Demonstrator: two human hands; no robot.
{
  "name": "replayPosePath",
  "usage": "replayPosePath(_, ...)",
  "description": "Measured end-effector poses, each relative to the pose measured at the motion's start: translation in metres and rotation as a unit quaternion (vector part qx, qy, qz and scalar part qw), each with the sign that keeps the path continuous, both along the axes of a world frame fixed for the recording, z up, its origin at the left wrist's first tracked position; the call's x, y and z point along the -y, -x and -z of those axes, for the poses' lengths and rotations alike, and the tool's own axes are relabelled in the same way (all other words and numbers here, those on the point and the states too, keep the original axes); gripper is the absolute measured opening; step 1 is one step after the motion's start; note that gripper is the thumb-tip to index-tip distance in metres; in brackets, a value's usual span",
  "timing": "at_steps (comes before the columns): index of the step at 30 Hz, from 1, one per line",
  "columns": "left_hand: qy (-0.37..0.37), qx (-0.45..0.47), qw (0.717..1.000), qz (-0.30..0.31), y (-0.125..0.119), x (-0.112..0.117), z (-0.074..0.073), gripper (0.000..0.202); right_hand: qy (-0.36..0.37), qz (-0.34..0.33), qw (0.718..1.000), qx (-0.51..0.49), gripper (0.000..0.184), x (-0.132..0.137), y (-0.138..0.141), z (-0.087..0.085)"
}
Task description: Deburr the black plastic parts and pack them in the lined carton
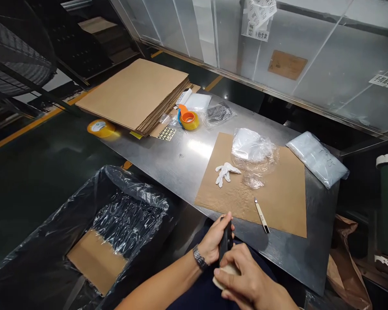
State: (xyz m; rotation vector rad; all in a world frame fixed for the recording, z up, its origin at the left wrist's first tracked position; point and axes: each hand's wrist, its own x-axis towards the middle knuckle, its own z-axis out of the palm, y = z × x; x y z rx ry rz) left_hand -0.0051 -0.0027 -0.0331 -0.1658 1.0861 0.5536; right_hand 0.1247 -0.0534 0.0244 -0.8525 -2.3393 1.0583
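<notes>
My left hand (213, 241), below the table's front edge, is closed around a narrow black piece (226, 242) whose kind I cannot make out. A cream-coloured pad (220, 285) is gripped in my right hand (247, 275), close against the lower end of the black piece; whether they touch is hidden by the fingers. Ahead, a brown cardboard sheet (287, 193) lies on the metal table (148, 159). On the sheet are a pen-like tool with a cream handle (261, 215), a crumpled white glove (226, 173) and a clear plastic bag with white contents (250, 146).
Stacked cardboard sheets (136, 94) fill the table's far left, beside tape rolls (189, 120) and a sticker sheet (166, 134). A white plastic package (317, 159) lies at the right edge. Left of the table stands a bin lined with black plastic (61, 215).
</notes>
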Motion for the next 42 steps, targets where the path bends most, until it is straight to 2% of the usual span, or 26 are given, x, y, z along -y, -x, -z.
replayPosePath(4, 0.054, 0.058, 0.997, -0.006, -0.001, -0.004, 0.01, 0.028, -0.062, 0.061, 0.996, -0.03, 0.051, 0.004, 0.002, 0.01)
replayPosePath(7, 0.056, 0.109, 0.992, -0.014, 0.003, -0.01, 0.007, 0.03, -0.11, 0.101, 0.987, -0.06, 0.048, 0.006, -0.004, 0.022)
replayPosePath(10, 0.017, 0.126, 0.991, -0.051, 0.01, -0.018, -0.002, 0.028, -0.108, 0.142, 0.982, -0.06, 0.043, 0.009, -0.018, 0.047)
replayPosePath(12, -0.044, 0.111, 0.989, -0.088, 0.014, -0.02, -0.009, 0.023, -0.088, 0.223, 0.97, -0.029, 0.038, 0.009, -0.03, 0.074)
replayPosePath(14, -0.154, 0.067, 0.981, -0.094, 0.018, -0.017, -0.016, 0.026, -0.064, 0.318, 0.946, 0.012, 0.031, 0.002, -0.039, 0.108)
replayPosePath(17, -0.33, -0.049, 0.943, -0.005, 0.02, -0.008, -0.027, 0.051, -0.042, 0.366, 0.929, 0.03, 0.026, -0.018, -0.043, 0.154)
replayPosePath(19, -0.389, -0.127, 0.911, 0.059, 0.021, -0.002, -0.035, 0.06, -0.029, 0.378, 0.925, 0.03, 0.026, -0.034, -0.04, 0.172)
replayPosePath(20, -0.406, -0.162, 0.896, 0.078, 0.021, 0.0, -0.038, 0.062, -0.02, 0.387, 0.921, 0.029, 0.027, -0.04, -0.039, 0.175)
replayPosePath(21, -0.417, -0.193, 0.883, 0.091, 0.02, 0.002, -0.041, 0.064, -0.012, 0.398, 0.917, 0.027, 0.029, -0.046, -0.037, 0.174)
replayPosePath(23, -0.433, -0.248, 0.859, 0.113, 0.018, 0.003, -0.045, 0.066, 0.007, 0.415, 0.909, 0.019, 0.032, -0.051, -0.033, 0.161)
replayPosePath(26, -0.449, -0.291, 0.834, 0.136, 0.016, 0.001, -0.047, 0.071, 0.055, 0.39, 0.919, -0.02, 0.035, -0.045, -0.026, 0.119)
replayPosePath(28, -0.449, -0.282, 0.835, 0.147, 0.016, -0.001, -0.046, 0.076, 0.14, 0.342, 0.924, -0.1, 0.041, -0.038, -0.02, 0.088)
replayPosePath(29, -0.445, -0.266, 0.841, 0.155, 0.016, -0.003, -0.046, 0.078, 0.191, 0.333, 0.912, -0.144, 0.044, -0.035, -0.017, 0.075)
replayPosePath(31, -0.428, -0.206, 0.862, 0.175, 0.018, -0.007, -0.047, 0.081, 0.288, 0.337, 0.867, -0.228, 0.041, -0.032, -0.012, 0.057)
replayPosePath(32, -0.413, -0.16, 0.877, 0.184, 0.019, -0.009, -0.049, 0.078, 0.321, 0.349, 0.84, -0.261, 0.035, -0.033, -0.011, 0.052)
replayPosePath(34, -0.372, -0.066, 0.906, 0.189, 0.02, -0.013, -0.053, 0.059, 0.364, 0.364, 0.794, -0.323, 0.028, -0.035, -0.01, 0.048)
replayPosePath(36, -0.3, 0.025, 0.935, 0.189, 0.019, -0.015, -0.057, 0.038, 0.381, 0.369, 0.764, -0.367, 0.026, -0.037, -0.01, 0.047)
replayPosePath(38, -0.195, 0.122, 0.951, 0.206, 0.015, -0.014, -0.058, 0.047, 0.39, 0.373, 0.746, -0.39, 0.025, -0.037, -0.011, 0.047)
replayPosePath(40, -0.101, 0.201, 0.949, 0.222, 0.012, -0.011, -0.057, 0.065, 0.397, 0.375, 0.736, -0.4, 0.027, -0.036, -0.011, 0.046)
replayPosePath(42, -0.071, 0.223, 0.945, 0.226, 0.01, -0.008, -0.055, 0.073, 0.403, 0.366, 0.737, -0.401, 0.03, -0.034, -0.012, 0.044)
